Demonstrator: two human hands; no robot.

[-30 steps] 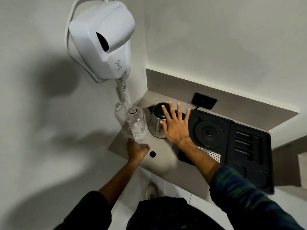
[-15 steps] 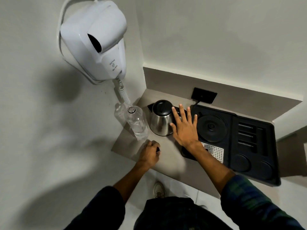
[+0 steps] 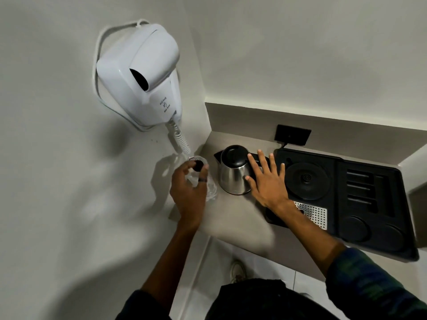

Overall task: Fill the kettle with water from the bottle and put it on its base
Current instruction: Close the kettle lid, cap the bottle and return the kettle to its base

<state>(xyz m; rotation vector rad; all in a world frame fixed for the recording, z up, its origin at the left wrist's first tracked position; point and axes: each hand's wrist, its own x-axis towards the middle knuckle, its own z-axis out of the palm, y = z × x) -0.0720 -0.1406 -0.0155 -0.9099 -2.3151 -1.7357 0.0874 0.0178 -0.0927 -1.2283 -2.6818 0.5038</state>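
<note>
On the grey counter [image 3: 233, 218], in the far left corner: steel kettle [image 3: 234, 179] with black lid [image 3: 234, 155], upright, lid shut. Just left of it, clear plastic bottle [image 3: 211, 189], upright, neck near the wall, largely hidden behind the left hand [image 3: 188, 195]. Left hand raised over the bottle top, fingers curled, thumb and fingertips pinching a small black cap [image 3: 198, 166] right beside the bottle mouth; dark ring on one finger. Whether the cap touches the mouth: cannot tell.

Right hand [image 3: 269, 181] flat and spread, fingers released, gripping nothing; thumb and index finger touching the right side of the kettle, palm over the left edge of the black tray [image 3: 369, 204].

In the tray, right of the kettle: round black base [image 3: 306, 179], bare, with a centre contact; slotted compartments further right, two round recesses at the near side, a perforated metal grate [image 3: 315, 213] near the wrist. Kettle beside the tray, apart from the base.

On the far backsplash, a black wall socket [image 3: 293, 134] with a cord down to the tray.

On the left wall, a white wall-mounted hair dryer [image 3: 141, 75] with coiled cord [image 3: 179, 139]; small dark print on the body, seemingly ending "Hair Dryer", otherwise too small to read.
</note>
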